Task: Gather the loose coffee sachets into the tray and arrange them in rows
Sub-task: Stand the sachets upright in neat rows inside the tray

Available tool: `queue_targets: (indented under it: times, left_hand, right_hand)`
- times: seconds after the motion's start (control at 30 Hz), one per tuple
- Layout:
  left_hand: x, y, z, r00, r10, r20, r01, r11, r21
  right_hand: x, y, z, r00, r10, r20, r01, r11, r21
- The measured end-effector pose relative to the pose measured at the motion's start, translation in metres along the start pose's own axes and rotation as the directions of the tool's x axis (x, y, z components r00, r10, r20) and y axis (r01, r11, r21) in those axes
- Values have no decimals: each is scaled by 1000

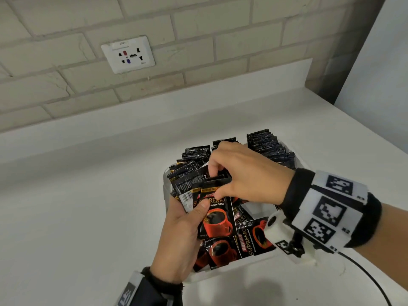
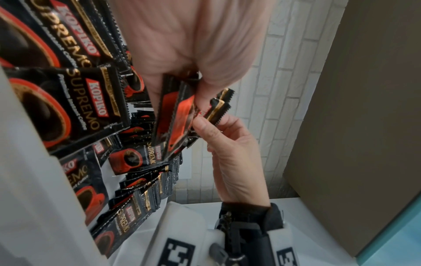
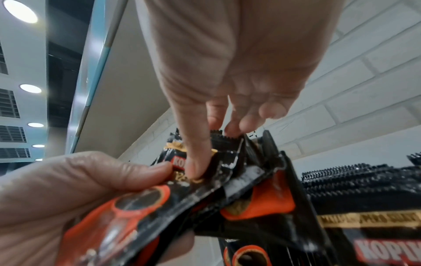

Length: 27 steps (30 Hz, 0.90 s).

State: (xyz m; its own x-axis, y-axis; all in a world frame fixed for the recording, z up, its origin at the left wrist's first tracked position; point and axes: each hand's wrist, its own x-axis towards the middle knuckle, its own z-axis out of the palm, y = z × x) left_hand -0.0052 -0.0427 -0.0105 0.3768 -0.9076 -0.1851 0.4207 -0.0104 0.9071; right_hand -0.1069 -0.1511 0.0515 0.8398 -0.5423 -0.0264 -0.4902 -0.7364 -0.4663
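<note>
A white tray sits on the counter. Black coffee sachets stand upright in rows along its back, and loose ones lie flat at its front. My left hand grips a small stack of sachets over the tray's left side, thumb across the front. My right hand pinches the stack's top edge between thumb and fingers. In the left wrist view my left hand holds the stack, and my right hand touches its edge. In the right wrist view my right hand nips the serrated top of the stack.
The white counter stretches bare to the left and in front of the tray. A brick wall with a power socket stands behind. A pale panel bounds the right side. A black cable trails from my right wrist.
</note>
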Motion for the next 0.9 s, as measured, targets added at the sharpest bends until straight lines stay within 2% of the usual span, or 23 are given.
queue_targets:
  times: [0.2, 0.3, 0.5, 0.7, 0.77, 0.9]
  left_hand:
    - [0, 5, -1, 1000, -17, 24, 18, 999, -43]
    - [2, 11, -4, 1000, -5, 14, 6, 996, -89]
    - [10, 23, -19, 986, 37, -161, -66, 982, -179]
    - [13, 46, -47, 920, 145, -365, -264, 916, -303]
    - [14, 51, -53, 897, 172, -408, -307, 905, -295]
    - [14, 53, -53, 878, 178, -444, -320, 908, -269]
  right_hand:
    - [9, -6, -5, 999, -19, 46, 20, 999, -28]
    - [16, -9, -9, 997, -11, 70, 9, 1000, 29]
    - [32, -14, -23, 989, -40, 140, 32, 998, 57]
    - [57, -6, -37, 1000, -2, -29, 5, 994, 105]
    - [66, -5, -30, 1000, -4, 1, 4, 999, 45]
    - [83, -8, -7, 986, 2, 168, 24, 988, -150]
